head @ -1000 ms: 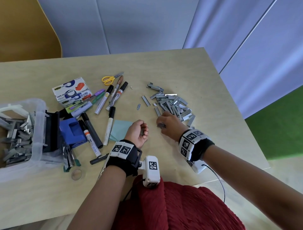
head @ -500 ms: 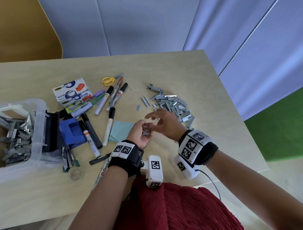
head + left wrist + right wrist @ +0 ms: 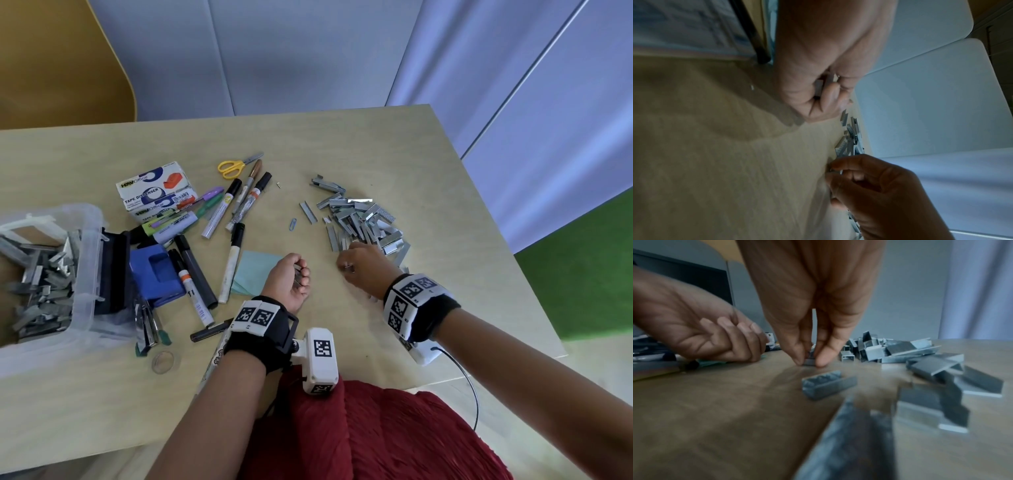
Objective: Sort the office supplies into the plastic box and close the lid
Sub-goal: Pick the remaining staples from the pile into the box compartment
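Observation:
A heap of grey staple strips (image 3: 363,219) lies on the wooden table (image 3: 394,154), right of centre. My right hand (image 3: 356,262) is at the heap's near edge, thumb and fingers pinching a short staple strip (image 3: 809,361) against the table. My left hand (image 3: 294,277) rests on the table beside it, curled round a small bundle of staple strips (image 3: 821,86). The clear plastic box (image 3: 89,274) stands at the far left, holding several staple strips (image 3: 41,281); its lid is off.
Between box and hands lie markers (image 3: 233,205), yellow scissors (image 3: 236,166), tape dispenser boxes (image 3: 154,192), a blue hole punch (image 3: 156,274), a teal sticky-note pad (image 3: 255,270), a paper clip (image 3: 293,224) and a tape roll (image 3: 162,361). The table's right edge runs close behind the heap.
My right hand passed a strip to the left hand half a second ago, then went back to the heap and pinched another. The left hand closed and settled on the table.

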### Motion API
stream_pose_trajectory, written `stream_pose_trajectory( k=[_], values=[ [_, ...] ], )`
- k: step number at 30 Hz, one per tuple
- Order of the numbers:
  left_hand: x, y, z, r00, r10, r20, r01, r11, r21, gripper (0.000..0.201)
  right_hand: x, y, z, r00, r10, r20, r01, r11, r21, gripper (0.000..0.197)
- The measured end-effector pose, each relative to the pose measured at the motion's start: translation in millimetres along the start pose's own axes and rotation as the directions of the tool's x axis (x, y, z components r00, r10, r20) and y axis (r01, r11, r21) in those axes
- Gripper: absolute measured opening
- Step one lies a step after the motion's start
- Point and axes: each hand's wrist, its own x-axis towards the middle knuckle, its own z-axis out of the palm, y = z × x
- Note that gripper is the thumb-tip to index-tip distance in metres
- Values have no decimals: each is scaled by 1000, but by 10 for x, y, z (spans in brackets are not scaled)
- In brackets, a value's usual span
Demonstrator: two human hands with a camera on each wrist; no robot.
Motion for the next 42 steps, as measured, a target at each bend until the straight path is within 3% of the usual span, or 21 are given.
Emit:
stream_pose_trajectory(
  k=[5,11,18,20,22,24,26,30,33,35,37,38,39,40,41,42],
  values=[
    [-4,4,-28,999,28,-22,-28,1000,-12,34,4,-54,-37,997,4,-79,3,996,84,13],
    [-61,-18,92,999,40,-17,-41,997,-68,32,-151,-368,-152,955,-160,-251,223,943,248,9],
    [-95,-16,77,1000,16,3,-15,991,-133,36,-161,-468,-128,951,-223,-214,277,923,267,11],
    [-68,0,27,999,35,-19,-38,991,-126,37,-116,-419,-172,945,-170,-279,248,929,275,12],
    [-48,11,-16,998,56,-3,-56,996,-68,36,6,-333,-216,939,-32,-342,139,947,291,12],
    [-55,15,-42,997,69,16,-68,996,-58,36,159,-249,-244,939,132,-317,-34,954,297,17],
    [-91,34,-55,996,82,27,-80,995,-54,36,291,-227,-231,946,216,-241,-158,958,239,22],
    [-159,87,-99,992,123,18,-123,992,-32,38,455,-345,-127,963,192,-189,-195,981,1,31],
    [-214,145,-179,987,164,4,-163,985,-53,39,512,-415,-76,972,178,-152,-186,982,-41,38],
    [-248,180,-244,983,185,-5,-185,979,-81,38,533,-398,-72,971,202,-128,-200,979,29,31],
    [-280,211,-302,980,197,-11,-198,974,-107,37,551,-341,-76,961,258,-96,-231,946,229,24],
    [-294,227,-326,979,203,-14,-203,972,-117,37,568,-307,-73,952,298,-73,-243,879,411,23],
    [-300,242,-349,978,208,-17,-209,970,-125,36,561,-296,-73,940,341,-16,-245,708,663,21],
    [-304,257,-367,977,214,-19,-215,968,-131,34,531,-310,-80,935,349,70,-216,400,890,18],
    [-302,272,-382,976,219,-18,-219,967,-132,33,491,-327,-95,940,314,135,-159,52,986,16],
    [-303,283,-391,975,220,-11,-220,967,-131,32,431,-341,-133,953,244,181,-118,-249,961,15]
  ],
)
